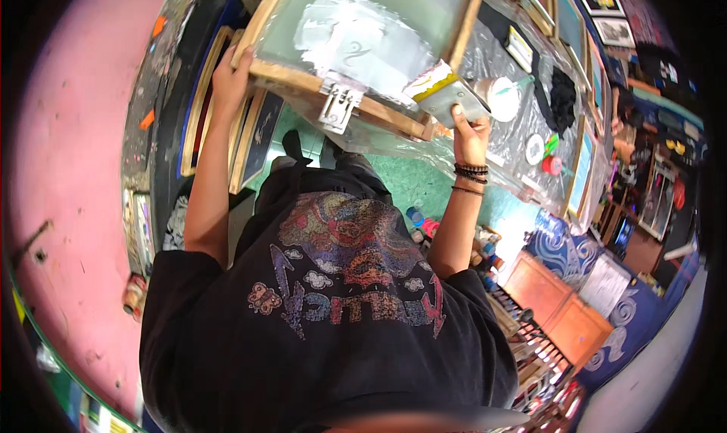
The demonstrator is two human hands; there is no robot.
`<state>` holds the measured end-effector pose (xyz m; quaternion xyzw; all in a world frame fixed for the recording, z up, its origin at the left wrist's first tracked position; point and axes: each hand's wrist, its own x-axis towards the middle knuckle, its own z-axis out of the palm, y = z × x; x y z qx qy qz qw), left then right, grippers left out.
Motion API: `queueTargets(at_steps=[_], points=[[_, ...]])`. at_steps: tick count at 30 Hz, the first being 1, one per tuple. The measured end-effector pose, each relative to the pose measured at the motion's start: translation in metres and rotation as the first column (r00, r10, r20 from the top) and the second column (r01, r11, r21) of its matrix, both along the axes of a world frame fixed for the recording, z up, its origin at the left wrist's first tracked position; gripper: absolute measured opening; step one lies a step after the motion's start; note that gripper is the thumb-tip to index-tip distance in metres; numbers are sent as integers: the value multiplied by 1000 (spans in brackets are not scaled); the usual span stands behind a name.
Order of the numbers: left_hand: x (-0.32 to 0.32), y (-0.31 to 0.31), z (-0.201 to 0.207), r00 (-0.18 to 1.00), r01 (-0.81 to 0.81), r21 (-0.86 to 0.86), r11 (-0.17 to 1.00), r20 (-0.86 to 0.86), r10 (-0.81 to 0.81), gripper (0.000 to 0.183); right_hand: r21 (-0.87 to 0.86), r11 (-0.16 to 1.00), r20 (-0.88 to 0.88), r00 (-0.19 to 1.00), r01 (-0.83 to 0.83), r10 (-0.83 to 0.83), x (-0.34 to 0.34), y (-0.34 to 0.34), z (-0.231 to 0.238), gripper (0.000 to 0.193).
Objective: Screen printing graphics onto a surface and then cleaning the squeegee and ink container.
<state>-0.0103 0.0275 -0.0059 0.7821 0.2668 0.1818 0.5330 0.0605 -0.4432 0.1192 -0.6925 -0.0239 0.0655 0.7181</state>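
While both arms reach toward the top of the frame, the left hand (229, 76) grips the left corner of a wooden screen-printing frame (363, 109) at upper centre, fingers wrapped over its edge. The right hand (470, 134) closes around a flat scraper (447, 92) pressed to the frame's right corner. Just right, a lidded cup (501, 98) stands on a plastic-covered table (522, 149).
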Motion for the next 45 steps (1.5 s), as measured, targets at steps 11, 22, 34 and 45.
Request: queueTargets(at_steps=[11,22,34,45], points=[[-2,5,-6,998,25,41,999,-57,-23,53,14,835,239,809,551,-538,-15,-114,24,28],[1,-13,15,994,-57,11,998,-98,57,56,-278,580,583,614,766,-532,33,-200,-59,27],[2,-11,13,983,-71,37,997,-167,76,64,-218,571,505,592,791,-627,50,-192,-75,26],[1,-8,9,979,-87,-28,996,-185,81,76,-368,440,692,558,819,-459,51,-169,-94,24]])
